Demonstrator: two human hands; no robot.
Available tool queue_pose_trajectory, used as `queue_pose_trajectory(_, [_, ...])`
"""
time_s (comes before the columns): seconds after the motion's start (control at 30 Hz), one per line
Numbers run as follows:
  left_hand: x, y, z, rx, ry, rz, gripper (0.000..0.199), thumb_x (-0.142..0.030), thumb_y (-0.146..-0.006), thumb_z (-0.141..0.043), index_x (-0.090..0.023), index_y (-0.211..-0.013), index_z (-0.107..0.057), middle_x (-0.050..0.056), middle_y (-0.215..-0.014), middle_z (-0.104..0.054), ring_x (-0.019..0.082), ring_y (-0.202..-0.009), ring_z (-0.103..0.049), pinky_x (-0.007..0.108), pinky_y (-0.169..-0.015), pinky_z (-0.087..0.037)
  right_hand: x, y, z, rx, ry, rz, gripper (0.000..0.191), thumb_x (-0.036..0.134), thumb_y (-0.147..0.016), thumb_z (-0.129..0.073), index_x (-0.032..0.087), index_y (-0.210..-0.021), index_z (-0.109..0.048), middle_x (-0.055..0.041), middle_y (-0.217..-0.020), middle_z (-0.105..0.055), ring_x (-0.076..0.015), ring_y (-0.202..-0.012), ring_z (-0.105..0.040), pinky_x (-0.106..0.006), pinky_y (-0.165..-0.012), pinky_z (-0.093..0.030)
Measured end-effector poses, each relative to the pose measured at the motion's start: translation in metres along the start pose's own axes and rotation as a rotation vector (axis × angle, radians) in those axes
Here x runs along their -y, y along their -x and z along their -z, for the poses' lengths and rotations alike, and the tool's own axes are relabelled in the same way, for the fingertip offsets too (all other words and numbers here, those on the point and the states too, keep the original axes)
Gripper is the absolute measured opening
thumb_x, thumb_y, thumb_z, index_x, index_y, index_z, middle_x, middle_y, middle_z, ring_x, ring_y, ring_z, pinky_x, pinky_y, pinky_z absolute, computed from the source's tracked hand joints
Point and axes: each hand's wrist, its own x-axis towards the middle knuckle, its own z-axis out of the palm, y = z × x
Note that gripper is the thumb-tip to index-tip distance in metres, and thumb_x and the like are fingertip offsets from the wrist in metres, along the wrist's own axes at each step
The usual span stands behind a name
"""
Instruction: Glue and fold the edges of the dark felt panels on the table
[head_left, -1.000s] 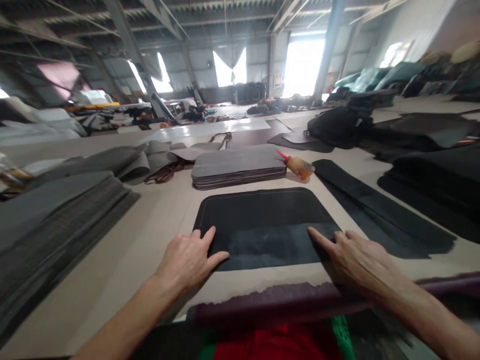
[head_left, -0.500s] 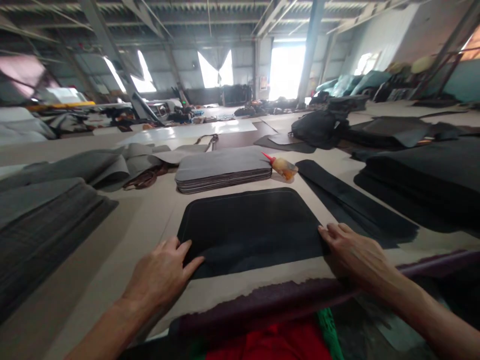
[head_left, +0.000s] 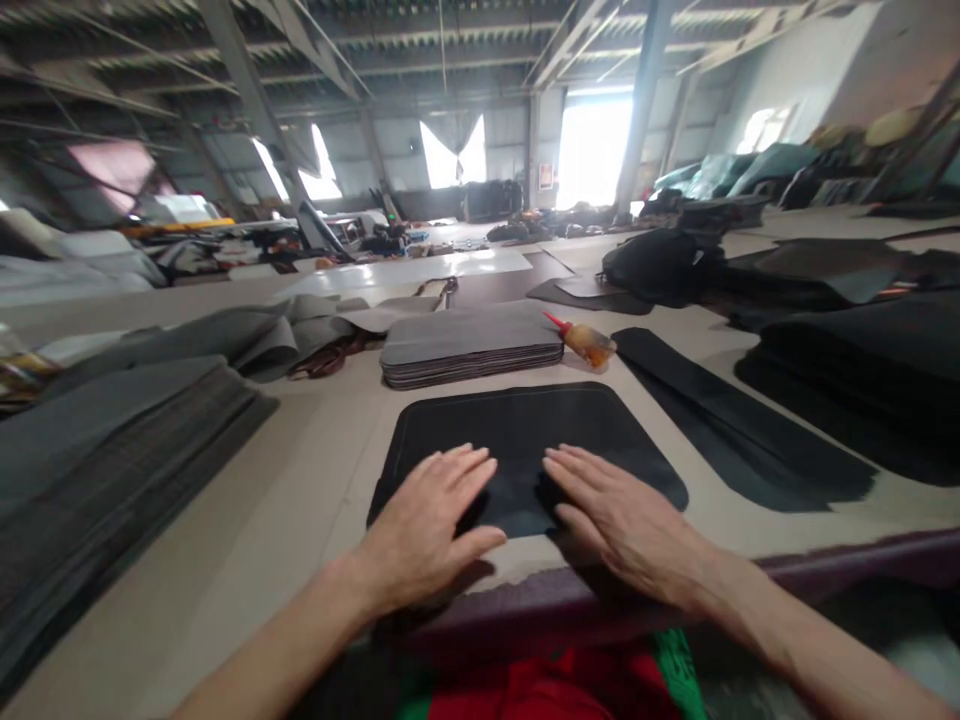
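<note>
No text, brand, number or sign can be read; the small reddish poster [head_left: 546,177] on the far wall is too blurred to make out; the dark marks on the green fabric [head_left: 679,665] at the bottom cannot be told as letters or pattern

Workshop, with stacked cut sheets [head_left: 472,335]

Bare forearms [head_left: 277,640]; red clothing [head_left: 540,690] at the lap, with green edging [head_left: 679,665] carrying what look like darker markings at right.
</note>
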Motion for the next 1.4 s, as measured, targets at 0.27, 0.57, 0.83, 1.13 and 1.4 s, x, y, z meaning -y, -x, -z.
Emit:
queue_pose_trajectory(0.27, [-0.028, -0.011, -0.041, 0.290, 0.012, -0.038, 0.107, -0.085, -0.084, -0.042, -0.009, -0.157, -0.025, 0.020, -0.164, -0.012, 0.038, -0.154, -0.009, 0.064, -0.123, -0.016, 0.019, 0.004, -0.029, 0.206, -0.105, -0.073, 0.085, 0.063, -0.099, -0.046, 0.000, -0.154, -0.034, -0.0221, -0.161, -0.016, -0.0391, -0.151, -0.016, -0.060, -0.121, -0.025])
queue_pose_trajectory(0.57, [0.021, 0.037, -0.060, 0.001, -0.170, -0.054, 0.102, -0.078, -0.086, -0.049, -0.018, -0.160, -0.015, 0.016, -0.163, -0.023, 0.040, -0.148, -0.029, 0.061, -0.115, -0.036, -0.010, 0.038, -0.021, 0.174, -0.027, -0.282, 0.097, 0.075, -0.095, -0.039, -0.003, -0.153, -0.036, -0.0274, -0.159, -0.020, -0.0422, -0.150, -0.015, -0.060, -0.119, -0.029])
queue_pose_trajectory(0.83, [0.058, 0.073, -0.064, -0.125, -0.224, -0.032, 0.103, -0.070, -0.083, -0.060, -0.025, -0.161, -0.010, 0.012, -0.163, -0.026, 0.036, -0.143, -0.042, 0.048, -0.112, -0.045, -0.037, 0.073, -0.035, 0.018, 0.162, -0.325, 0.093, 0.074, -0.097, -0.036, -0.003, -0.149, -0.043, -0.0273, -0.157, -0.028, -0.0374, -0.148, -0.028, -0.055, -0.117, -0.036])
queue_pose_trajectory(1.13, [0.102, 0.106, -0.045, -0.108, -0.161, 0.050, 0.068, -0.052, -0.091, -0.058, -0.040, -0.154, -0.034, 0.001, -0.155, -0.044, 0.029, -0.131, -0.057, 0.044, -0.104, -0.054, -0.079, 0.079, -0.026, -0.045, 0.173, -0.467, 0.071, 0.059, -0.102, -0.031, 0.003, -0.137, -0.057, -0.0258, -0.145, -0.050, -0.0376, -0.137, -0.046, -0.059, -0.110, -0.043])
queue_pose_trajectory(1.4, [0.117, 0.119, -0.058, -0.253, -0.094, 0.110, 0.047, -0.036, -0.095, -0.052, -0.043, -0.141, -0.053, -0.006, -0.149, -0.053, 0.024, -0.127, -0.061, 0.041, -0.103, -0.054, -0.156, -0.029, -0.002, -0.316, -0.487, -0.698, 0.081, 0.052, -0.083, -0.066, 0.013, -0.150, -0.041, -0.0191, -0.149, -0.046, -0.0337, -0.136, -0.047, -0.050, -0.114, -0.040])
